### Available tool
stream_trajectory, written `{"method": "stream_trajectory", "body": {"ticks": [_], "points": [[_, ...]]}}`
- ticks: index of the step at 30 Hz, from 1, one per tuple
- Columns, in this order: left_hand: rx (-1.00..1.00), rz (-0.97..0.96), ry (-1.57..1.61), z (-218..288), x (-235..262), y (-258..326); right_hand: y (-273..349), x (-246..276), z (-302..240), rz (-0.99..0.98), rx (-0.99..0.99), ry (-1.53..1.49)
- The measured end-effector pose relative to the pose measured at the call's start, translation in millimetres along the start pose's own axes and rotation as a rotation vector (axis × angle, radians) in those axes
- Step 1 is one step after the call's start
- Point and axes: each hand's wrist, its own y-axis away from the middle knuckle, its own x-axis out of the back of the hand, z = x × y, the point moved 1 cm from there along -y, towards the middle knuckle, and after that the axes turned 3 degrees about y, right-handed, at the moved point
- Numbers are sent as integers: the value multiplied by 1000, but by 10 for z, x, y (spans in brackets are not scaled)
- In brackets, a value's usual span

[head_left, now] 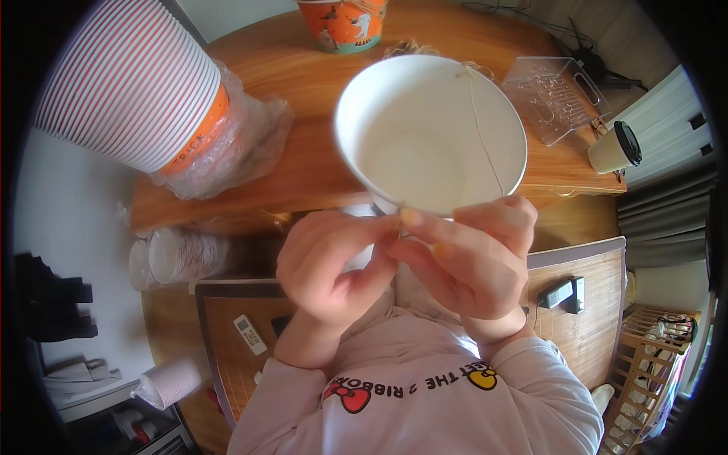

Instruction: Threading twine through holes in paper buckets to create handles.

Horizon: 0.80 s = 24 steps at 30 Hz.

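Garment: a pale pink long-sleeved top (pixel 425 394) is worn, soft and slightly creased across the chest.
Sleeves: the cuffs are seen pushed a little above both wrists, so that the forearms are left uncovered.
Chest print: a line of dark lettering is printed across the front, appearing upside down in the head view.
Print details: a red bow (pixel 347 396) is set at one end of the lettering, and a small round yellow figure (pixel 482 375) near the other.
Left hand (pixel 330 262): bare, no ring or watch.
Right hand (pixel 470 262): bare, nails kept short.

A round wooden table (pixel 303 163), grey curtains (pixel 667 220) and a wooden rack (pixel 652 364).
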Motion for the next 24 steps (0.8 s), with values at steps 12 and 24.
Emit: {"method": "stream_trajectory", "body": {"ticks": [12,24], "points": [[168,-67,97,58,16,-35,-9,-25,-25,-10,-49,8],[212,-60,146,84,24,-35,1,-66,25,26,-105,-114]]}}
